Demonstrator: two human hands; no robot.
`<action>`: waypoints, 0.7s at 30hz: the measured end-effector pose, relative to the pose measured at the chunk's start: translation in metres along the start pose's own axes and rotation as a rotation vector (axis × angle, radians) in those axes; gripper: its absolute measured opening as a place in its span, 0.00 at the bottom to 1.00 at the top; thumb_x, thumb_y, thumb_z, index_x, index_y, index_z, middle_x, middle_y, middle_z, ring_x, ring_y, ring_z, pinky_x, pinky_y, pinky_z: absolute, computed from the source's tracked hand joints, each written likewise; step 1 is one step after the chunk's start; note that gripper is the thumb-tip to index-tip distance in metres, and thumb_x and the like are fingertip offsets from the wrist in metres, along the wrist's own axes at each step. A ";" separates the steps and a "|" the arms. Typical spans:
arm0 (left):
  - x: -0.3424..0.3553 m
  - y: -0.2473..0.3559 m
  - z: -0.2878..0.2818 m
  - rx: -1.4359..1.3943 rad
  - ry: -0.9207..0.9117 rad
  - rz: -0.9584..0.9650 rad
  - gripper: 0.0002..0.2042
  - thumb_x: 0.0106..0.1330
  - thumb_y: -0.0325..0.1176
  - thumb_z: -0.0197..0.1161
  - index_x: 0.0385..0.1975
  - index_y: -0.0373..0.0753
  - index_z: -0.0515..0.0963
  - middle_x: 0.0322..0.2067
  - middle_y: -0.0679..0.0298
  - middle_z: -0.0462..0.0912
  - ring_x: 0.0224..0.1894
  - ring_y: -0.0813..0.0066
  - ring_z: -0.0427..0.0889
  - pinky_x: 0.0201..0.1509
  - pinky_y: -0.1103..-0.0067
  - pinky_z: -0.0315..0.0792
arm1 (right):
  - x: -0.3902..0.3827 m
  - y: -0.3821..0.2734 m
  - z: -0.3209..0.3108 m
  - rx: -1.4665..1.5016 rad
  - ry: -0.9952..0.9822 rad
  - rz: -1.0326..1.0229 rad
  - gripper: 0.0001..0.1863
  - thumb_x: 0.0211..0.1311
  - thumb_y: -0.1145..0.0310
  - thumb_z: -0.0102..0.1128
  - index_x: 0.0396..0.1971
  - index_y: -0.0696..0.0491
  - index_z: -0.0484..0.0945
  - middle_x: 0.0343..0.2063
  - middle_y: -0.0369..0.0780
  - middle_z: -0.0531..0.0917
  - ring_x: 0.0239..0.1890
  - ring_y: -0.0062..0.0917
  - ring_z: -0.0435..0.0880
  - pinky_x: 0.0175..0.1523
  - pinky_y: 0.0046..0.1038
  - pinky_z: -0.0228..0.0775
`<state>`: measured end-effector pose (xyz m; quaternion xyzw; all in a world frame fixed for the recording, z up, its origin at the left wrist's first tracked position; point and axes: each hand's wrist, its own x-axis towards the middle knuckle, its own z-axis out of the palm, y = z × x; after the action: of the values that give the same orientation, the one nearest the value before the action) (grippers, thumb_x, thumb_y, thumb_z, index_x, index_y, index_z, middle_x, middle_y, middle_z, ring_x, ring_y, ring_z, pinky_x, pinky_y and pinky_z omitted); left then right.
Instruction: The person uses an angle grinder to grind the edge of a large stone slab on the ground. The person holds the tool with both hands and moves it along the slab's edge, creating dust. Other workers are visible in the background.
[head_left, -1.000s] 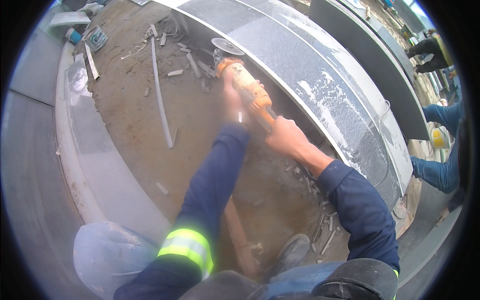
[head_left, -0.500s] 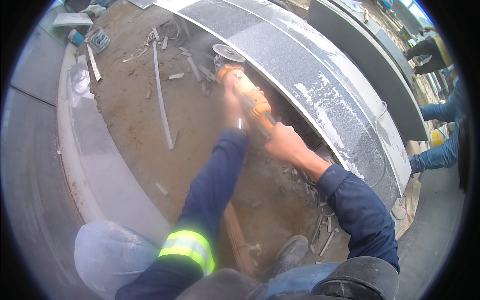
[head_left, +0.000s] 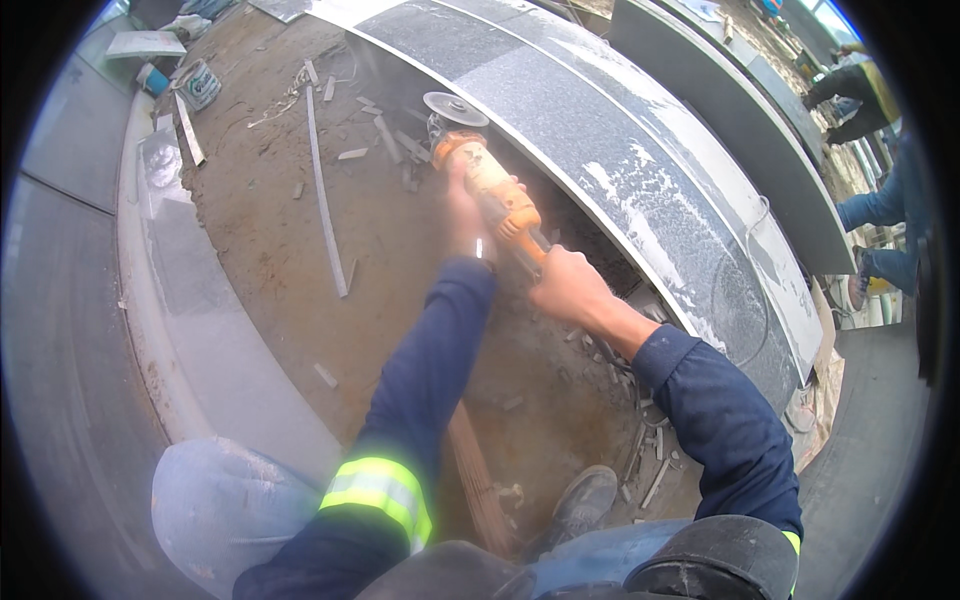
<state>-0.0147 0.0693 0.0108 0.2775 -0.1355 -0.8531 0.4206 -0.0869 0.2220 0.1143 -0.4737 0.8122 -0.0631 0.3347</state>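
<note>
Both my hands are on an orange angle grinder (head_left: 492,187). My left hand (head_left: 466,215) wraps round its front body, its fingers partly hidden beneath the tool. Closed on the rear handle is my right hand (head_left: 570,284). The grinder's round cutting disc (head_left: 456,108) lies against the near white edge of a long curved grey stone slab (head_left: 560,110); I cannot tell how deep it cuts. Pale dust hangs around the disc and my left hand. White residue streaks the slab's top.
Offcut strips (head_left: 325,200) and stone chips litter the dirt. A wooden plank (head_left: 474,480) lies by my shoe (head_left: 585,505). Another curved slab (head_left: 235,330) runs along the left, with a bucket (head_left: 200,84) beyond. Another person's legs (head_left: 885,225) show at right, beside a dark upright slab (head_left: 725,130).
The disc and both my hands stay nearly in place at the slab's edge. At the far right, the other person's legs have shifted.
</note>
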 end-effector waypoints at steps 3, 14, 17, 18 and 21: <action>-0.004 0.000 0.002 -0.007 0.002 -0.014 0.41 0.63 0.69 0.55 0.50 0.26 0.70 0.36 0.46 0.82 0.36 0.53 0.86 0.41 0.62 0.84 | -0.003 0.001 0.000 0.002 -0.003 0.001 0.20 0.55 0.73 0.62 0.44 0.71 0.75 0.41 0.64 0.84 0.48 0.53 0.86 0.52 0.44 0.80; 0.006 0.010 0.000 0.005 -0.021 -0.038 0.42 0.63 0.69 0.55 0.50 0.25 0.70 0.36 0.46 0.82 0.38 0.53 0.86 0.41 0.61 0.83 | 0.008 -0.006 -0.001 0.011 0.005 -0.011 0.18 0.55 0.72 0.61 0.42 0.71 0.77 0.40 0.63 0.84 0.46 0.51 0.87 0.51 0.43 0.79; 0.016 0.014 -0.003 0.012 -0.015 -0.006 0.42 0.63 0.69 0.54 0.49 0.25 0.70 0.36 0.46 0.81 0.37 0.52 0.85 0.40 0.60 0.83 | 0.013 -0.015 -0.005 0.026 -0.042 0.010 0.18 0.55 0.74 0.61 0.43 0.70 0.77 0.41 0.62 0.84 0.47 0.51 0.87 0.52 0.43 0.79; 0.020 0.015 -0.003 0.003 -0.015 -0.026 0.42 0.63 0.69 0.54 0.49 0.24 0.70 0.36 0.46 0.81 0.37 0.52 0.85 0.40 0.60 0.83 | 0.015 -0.016 -0.005 0.032 -0.052 0.016 0.18 0.54 0.74 0.61 0.43 0.70 0.77 0.41 0.62 0.84 0.47 0.51 0.87 0.52 0.43 0.79; 0.026 0.018 -0.002 -0.008 -0.012 -0.057 0.42 0.63 0.69 0.54 0.49 0.24 0.71 0.36 0.45 0.81 0.36 0.51 0.85 0.39 0.60 0.83 | 0.020 -0.016 -0.006 0.020 -0.014 0.000 0.18 0.54 0.75 0.60 0.43 0.70 0.77 0.42 0.62 0.84 0.47 0.51 0.87 0.52 0.43 0.79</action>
<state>-0.0150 0.0379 0.0083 0.2746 -0.1268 -0.8668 0.3964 -0.0848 0.1958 0.1159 -0.4708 0.8092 -0.0679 0.3450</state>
